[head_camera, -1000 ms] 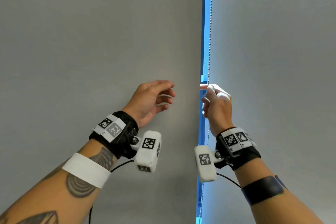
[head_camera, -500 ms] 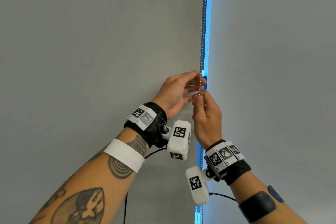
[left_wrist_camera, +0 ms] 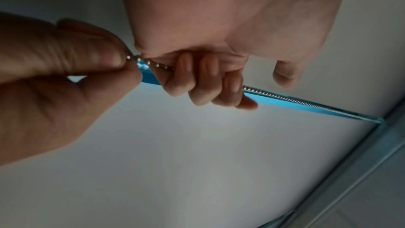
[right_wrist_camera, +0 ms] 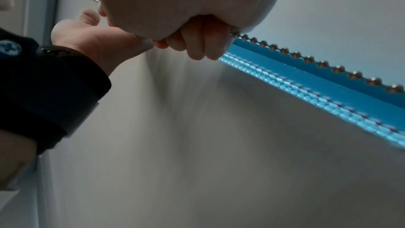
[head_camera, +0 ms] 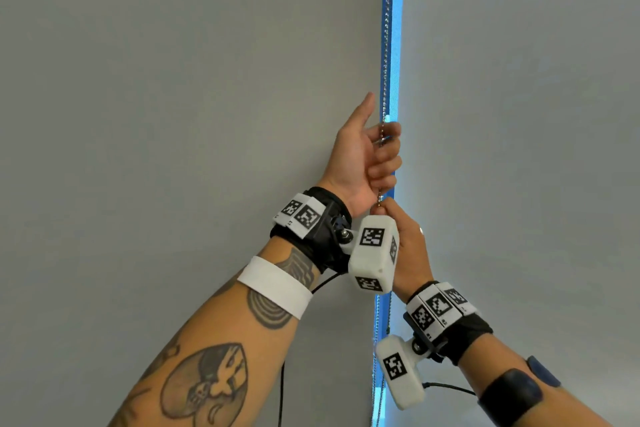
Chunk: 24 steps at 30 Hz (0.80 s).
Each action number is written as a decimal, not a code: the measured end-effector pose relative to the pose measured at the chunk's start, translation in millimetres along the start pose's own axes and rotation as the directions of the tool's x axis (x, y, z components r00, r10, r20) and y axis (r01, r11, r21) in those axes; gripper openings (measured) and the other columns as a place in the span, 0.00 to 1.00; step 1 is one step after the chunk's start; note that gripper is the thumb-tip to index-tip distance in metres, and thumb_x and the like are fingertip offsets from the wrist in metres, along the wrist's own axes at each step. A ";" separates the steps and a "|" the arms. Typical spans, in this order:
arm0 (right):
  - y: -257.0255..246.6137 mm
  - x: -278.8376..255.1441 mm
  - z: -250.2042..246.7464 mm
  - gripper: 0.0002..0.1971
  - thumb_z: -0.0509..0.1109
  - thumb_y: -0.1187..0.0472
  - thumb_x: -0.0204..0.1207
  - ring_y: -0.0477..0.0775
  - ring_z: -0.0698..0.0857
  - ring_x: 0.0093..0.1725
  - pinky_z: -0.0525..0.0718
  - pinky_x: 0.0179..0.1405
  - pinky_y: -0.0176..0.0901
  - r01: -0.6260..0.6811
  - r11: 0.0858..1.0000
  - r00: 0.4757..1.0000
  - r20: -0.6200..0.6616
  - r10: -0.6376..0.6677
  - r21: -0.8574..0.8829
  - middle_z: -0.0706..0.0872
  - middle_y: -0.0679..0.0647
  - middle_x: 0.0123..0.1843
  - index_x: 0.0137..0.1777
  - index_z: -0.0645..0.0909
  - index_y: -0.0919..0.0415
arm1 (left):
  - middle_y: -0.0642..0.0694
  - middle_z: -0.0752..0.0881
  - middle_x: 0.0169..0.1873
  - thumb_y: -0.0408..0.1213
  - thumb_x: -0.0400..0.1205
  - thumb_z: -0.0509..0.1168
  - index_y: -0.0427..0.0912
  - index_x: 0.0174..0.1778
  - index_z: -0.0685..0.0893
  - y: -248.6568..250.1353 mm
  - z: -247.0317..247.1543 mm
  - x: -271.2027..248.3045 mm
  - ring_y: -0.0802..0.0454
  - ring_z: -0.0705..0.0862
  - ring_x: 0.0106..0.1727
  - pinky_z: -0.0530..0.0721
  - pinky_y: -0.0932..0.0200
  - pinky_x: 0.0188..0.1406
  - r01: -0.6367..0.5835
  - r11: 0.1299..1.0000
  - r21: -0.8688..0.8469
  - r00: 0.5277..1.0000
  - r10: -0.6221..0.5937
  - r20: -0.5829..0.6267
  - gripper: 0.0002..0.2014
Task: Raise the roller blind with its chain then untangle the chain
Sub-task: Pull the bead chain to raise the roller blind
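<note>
The chain [head_camera: 385, 45] hangs straight up and down in the narrow blue gap [head_camera: 394, 28] between two grey blinds [head_camera: 173, 80]. The left hand [head_camera: 367, 156], raised with thumb pointing up, has its fingers curled round the chain. Just below, the right hand [head_camera: 408, 246] pinches it between thumb and fingertips.

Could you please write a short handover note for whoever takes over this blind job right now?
Left hand: fingers curled round the chain, thumb up.
Right hand: just below it, pinching the same chain between thumb and fingertips.
The chain hangs in the bright gap between the two grey blinds; two strands show below the hands.
Done: both hands have hold of the chain.
Left: the blinds fill the view, so raising looks pending, then the untangling.
</note>
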State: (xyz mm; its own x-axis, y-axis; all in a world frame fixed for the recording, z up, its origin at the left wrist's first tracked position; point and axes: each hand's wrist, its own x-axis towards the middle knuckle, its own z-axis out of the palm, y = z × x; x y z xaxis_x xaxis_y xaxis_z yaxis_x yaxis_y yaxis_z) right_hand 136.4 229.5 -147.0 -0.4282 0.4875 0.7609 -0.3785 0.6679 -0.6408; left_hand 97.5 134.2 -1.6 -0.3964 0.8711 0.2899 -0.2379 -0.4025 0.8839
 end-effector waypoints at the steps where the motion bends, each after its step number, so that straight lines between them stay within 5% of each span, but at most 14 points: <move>1: 0.4 -3.1 -0.8 0.19 0.64 0.68 0.89 0.49 0.69 0.34 0.71 0.36 0.53 -0.014 1.000 1.000 0.023 0.013 0.015 0.73 0.39 0.31 0.38 0.71 0.48 | 0.54 0.59 0.21 0.70 0.84 0.57 0.50 0.29 0.67 -3.7 0.4 -0.4 0.54 0.50 0.22 0.45 0.55 0.25 0.007 1.000 0.024 1.000 -0.006 -0.017 0.29; 4: -7.2 -6.4 -4.5 0.18 0.62 0.57 0.88 0.46 0.67 0.34 0.68 0.36 0.48 -0.046 0.996 0.991 0.128 0.036 0.074 0.74 0.38 0.31 0.35 0.72 0.41 | 0.54 0.53 0.20 0.70 0.86 0.54 0.52 0.29 0.55 -16.3 -2.1 -2.4 0.54 0.49 0.20 0.46 0.57 0.21 -0.040 0.996 0.085 0.993 0.049 -0.107 0.30; 8: -26.4 5.3 -22.6 0.14 0.61 0.56 0.79 0.50 0.77 0.31 0.80 0.31 0.43 -0.208 0.966 0.950 0.268 0.161 0.155 0.77 0.56 0.34 0.34 0.83 0.50 | 0.55 0.54 0.18 0.67 0.87 0.53 0.51 0.25 0.57 -18.7 -5.7 -10.9 0.52 0.47 0.22 0.45 0.57 0.22 -0.103 0.991 0.085 0.988 0.111 -0.105 0.31; 12: -41.4 37.0 -40.0 0.16 0.62 0.59 0.72 0.61 0.88 0.42 0.89 0.47 0.56 -0.363 0.866 0.925 0.247 0.290 0.344 0.88 0.63 0.44 0.48 0.87 0.68 | 0.55 0.54 0.16 0.66 0.88 0.52 0.50 0.22 0.60 -23.4 -6.9 -23.8 0.53 0.46 0.20 0.46 0.62 0.19 -0.118 0.992 0.038 0.991 0.121 -0.065 0.32; 16: -75.4 67.3 -48.9 0.14 0.63 0.57 0.79 0.53 0.91 0.40 0.87 0.40 0.44 -0.351 0.807 0.933 0.250 0.258 0.476 0.91 0.58 0.44 0.51 0.87 0.64 | 0.56 0.54 0.16 0.67 0.87 0.52 0.50 0.22 0.61 -43.1 -10.8 -37.8 0.54 0.46 0.18 0.45 0.62 0.19 -0.085 0.995 0.057 0.994 0.088 -0.061 0.32; 21: -119.8 85.5 -42.8 0.14 0.59 0.59 0.88 0.66 0.93 0.44 0.92 0.50 0.55 -0.358 0.739 0.918 0.358 0.169 0.570 0.90 0.66 0.47 0.56 0.84 0.67 | 0.54 0.53 0.19 0.71 0.79 0.58 0.50 0.29 0.56 -77.7 -26.9 -43.7 0.52 0.47 0.20 0.48 0.59 0.19 -0.023 0.993 0.120 0.997 0.032 -0.074 0.30; 24: -133.4 84.6 -25.6 0.17 0.57 0.53 0.92 0.60 0.82 0.28 0.85 0.32 0.49 -0.377 0.754 0.909 0.370 0.191 0.538 0.84 0.62 0.35 0.53 0.83 0.64 | 0.50 0.52 0.24 0.69 0.79 0.58 0.52 0.25 0.59 -86.9 -32.4 -42.2 0.50 0.49 0.24 0.49 0.57 0.21 -0.013 0.979 0.202 0.991 0.040 -0.131 0.28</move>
State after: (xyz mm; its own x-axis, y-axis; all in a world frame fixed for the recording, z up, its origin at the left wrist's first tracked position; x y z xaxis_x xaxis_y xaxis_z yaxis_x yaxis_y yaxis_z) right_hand 171.7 196.1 5.4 -0.7653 0.3625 0.5319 -0.5653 0.0167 -0.8247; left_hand 106.1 123.2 -102.5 -0.5183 0.8098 0.2749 -0.0485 -0.3487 0.9360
